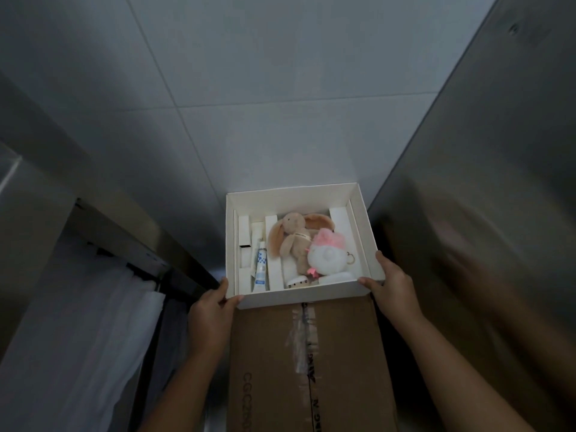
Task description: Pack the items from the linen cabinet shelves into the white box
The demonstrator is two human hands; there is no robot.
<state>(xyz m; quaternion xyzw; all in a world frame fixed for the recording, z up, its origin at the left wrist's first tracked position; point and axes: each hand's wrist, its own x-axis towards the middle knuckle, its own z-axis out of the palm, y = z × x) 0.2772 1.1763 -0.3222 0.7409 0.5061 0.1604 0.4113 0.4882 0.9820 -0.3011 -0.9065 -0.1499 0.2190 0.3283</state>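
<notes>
A: Left hand?
B: Grips white box at near-left corner; tube, beige rabbit, pink plush inside.
A: Right hand?
B: Clasps near-right corner; box rests on brown carton, likely for support.

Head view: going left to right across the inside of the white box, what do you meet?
Inside the white box: white and blue tube → tan plush bunny → white and pink plush toy → small ring by the right wall.
</notes>
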